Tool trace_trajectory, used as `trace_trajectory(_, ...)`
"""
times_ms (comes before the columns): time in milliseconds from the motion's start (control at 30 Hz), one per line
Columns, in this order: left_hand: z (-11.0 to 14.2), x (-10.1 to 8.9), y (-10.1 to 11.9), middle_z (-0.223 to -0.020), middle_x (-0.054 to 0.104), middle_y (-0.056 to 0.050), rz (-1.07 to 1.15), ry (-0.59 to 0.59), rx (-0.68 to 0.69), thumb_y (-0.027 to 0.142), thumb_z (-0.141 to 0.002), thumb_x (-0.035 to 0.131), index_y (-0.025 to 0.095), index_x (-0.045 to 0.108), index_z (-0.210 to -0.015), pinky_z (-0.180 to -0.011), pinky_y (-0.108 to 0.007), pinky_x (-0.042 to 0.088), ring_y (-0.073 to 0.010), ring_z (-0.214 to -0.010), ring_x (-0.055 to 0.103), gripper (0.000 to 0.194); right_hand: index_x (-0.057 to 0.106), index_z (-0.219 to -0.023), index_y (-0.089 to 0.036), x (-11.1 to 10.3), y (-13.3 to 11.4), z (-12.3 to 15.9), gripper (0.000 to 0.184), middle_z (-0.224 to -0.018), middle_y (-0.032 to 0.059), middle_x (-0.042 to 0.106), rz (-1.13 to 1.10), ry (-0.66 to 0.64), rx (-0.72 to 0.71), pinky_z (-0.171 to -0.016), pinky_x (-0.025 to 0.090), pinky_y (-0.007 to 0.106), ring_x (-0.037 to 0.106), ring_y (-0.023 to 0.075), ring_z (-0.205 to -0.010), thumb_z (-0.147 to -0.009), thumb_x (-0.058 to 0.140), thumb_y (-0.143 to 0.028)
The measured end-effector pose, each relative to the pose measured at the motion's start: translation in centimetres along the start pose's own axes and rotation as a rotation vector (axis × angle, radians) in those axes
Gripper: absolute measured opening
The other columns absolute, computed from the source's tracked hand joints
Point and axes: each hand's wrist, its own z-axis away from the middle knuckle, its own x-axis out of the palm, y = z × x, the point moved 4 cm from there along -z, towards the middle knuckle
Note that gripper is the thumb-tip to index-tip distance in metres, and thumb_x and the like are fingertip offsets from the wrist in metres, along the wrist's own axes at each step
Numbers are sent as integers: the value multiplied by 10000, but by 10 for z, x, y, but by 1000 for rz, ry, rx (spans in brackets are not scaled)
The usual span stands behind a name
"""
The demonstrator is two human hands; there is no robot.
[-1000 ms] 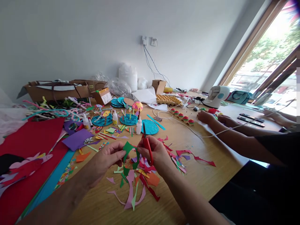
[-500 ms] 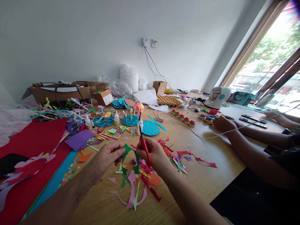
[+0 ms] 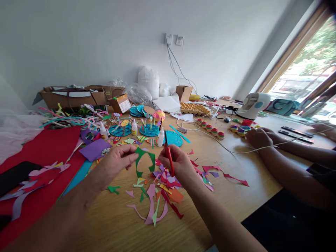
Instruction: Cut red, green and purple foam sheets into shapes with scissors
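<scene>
1. Pinching a green paper cutout [image 3: 152, 162] by its upper left corner, the left hand [image 3: 119, 157] covers that corner.
2. Red-handled scissors [image 3: 170, 162] are gripped in the right hand [image 3: 178, 161], at three o'clock from the cutout; how far their blades part is hard to tell.
3. Print on the yellow-labelled bottle [image 3: 134, 128] and small box [image 3: 121, 105] is too small to read.
4. Paper scraps [image 3: 169, 179] crowd four o'clock; a white bottle [image 3: 160, 137] stands at one.
5. Toward nine, a red sheet [image 3: 39, 150] runs out of view.
6. Between two and three, another person's hands [image 3: 259, 138] partly hide a painted egg-carton strip [image 3: 237, 130].
</scene>
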Motion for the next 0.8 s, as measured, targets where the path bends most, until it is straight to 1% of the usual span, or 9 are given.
trace_trajectory(67,1,-16,11,-525,469,65,31,115,37,280,-668,622,193,572,-615,-482,-192,360,-78,-493,416,114,505,-723,-190,-4,-3,1,155,-618,-31,523,260,1,-76,-475,305,207,437,102,-533,-714,593,-317)
trace_trajectory(133,4,-32,21,-535,478,70,98,225,75,246,-632,644,202,584,-654,-480,-190,374,-76,-492,438,78,523,-666,-184,-4,-4,4,128,-565,-20,508,682,-112,-118,-474,246,223,406,105,-512,-751,556,-275)
trace_trajectory(200,8,-44,28,-549,491,68,157,297,89,223,-608,655,210,589,-668,-474,-190,382,-79,-499,462,90,565,-684,-185,-6,3,9,95,-587,9,554,1000,-278,-26,-469,215,236,434,121,-515,-758,546,-241)
trace_trajectory(267,12,-49,31,-549,496,67,152,318,88,209,-602,658,215,589,-658,-466,-189,377,-80,-497,467,89,598,-713,-183,-12,11,17,92,-660,44,613,1189,-387,60,-472,216,241,502,150,-553,-763,532,-222)
trace_trajectory(300,14,-49,31,-542,496,67,116,303,88,209,-607,656,215,589,-648,-462,-188,371,-80,-492,461,79,610,-738,-182,-15,14,21,129,-702,61,633,1242,-406,50,-476,220,246,534,166,-579,-789,501,-229)
trace_trajectory(400,22,-37,26,-524,495,61,-107,154,81,231,-659,627,208,599,-633,-465,-190,356,-81,-485,438,45,636,-761,-170,-26,28,31,147,-740,91,661,1348,-468,104,-485,237,256,595,205,-633,-788,500,-218)
trace_trajectory(567,43,7,8,-626,566,27,-500,-200,175,164,-754,526,197,601,-675,-525,-209,365,-111,-577,501,114,668,-778,-156,-36,47,40,195,-782,121,684,1381,-531,106,-509,299,264,639,235,-704,-796,475,-178)
trace_trajectory(667,54,28,-2,-663,573,25,-557,-330,239,75,-760,475,194,580,-711,-555,-204,367,-102,-592,502,166,681,-799,-149,-38,49,39,182,-796,134,692,1414,-554,171,-501,308,265,651,259,-725,-737,512,-124)
trace_trajectory(800,59,40,-11,-702,579,33,-539,-404,293,21,-761,433,209,556,-731,-551,-190,351,-93,-605,483,227,691,-791,-146,-37,33,36,172,-759,147,690,1497,-532,215,-504,320,270,651,270,-694,-757,523,-131)
